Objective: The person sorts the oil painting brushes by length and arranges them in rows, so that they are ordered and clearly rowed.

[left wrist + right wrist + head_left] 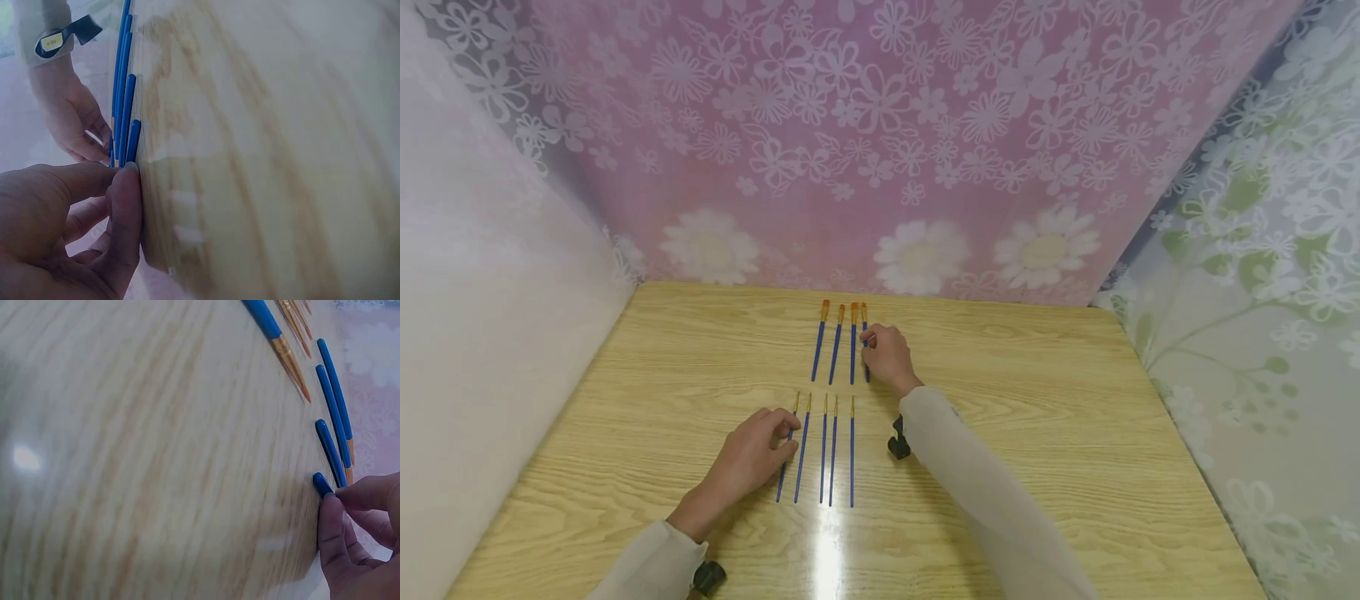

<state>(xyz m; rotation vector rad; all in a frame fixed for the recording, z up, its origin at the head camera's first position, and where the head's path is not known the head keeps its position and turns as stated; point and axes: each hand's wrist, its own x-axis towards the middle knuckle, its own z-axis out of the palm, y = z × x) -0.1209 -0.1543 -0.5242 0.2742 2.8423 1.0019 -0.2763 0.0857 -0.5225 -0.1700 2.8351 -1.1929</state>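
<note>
My left hand (747,457) pinches the leftmost thin paintbrush (781,482) of the nearer row, between thumb and forefinger. In the left wrist view, the blue handle end (134,141) of that brush sticks out past the fingertips. Farther back, my right hand (889,358) pinches the rightmost paintbrush (864,312) of the far row; its blue end (322,483) shows by the thumb in the right wrist view. Both brushes lie on the table, bristles pointing away from me, their middles partly covered by fingers.
Several wider brushes with orange bristles, such as this flat brush (820,342), lie in the far row. More fine-tipped brushes, one being the rightmost thin brush (852,458), fill the nearer row. The wooden table (1037,433) meets a pink flowered backdrop (850,150) behind.
</note>
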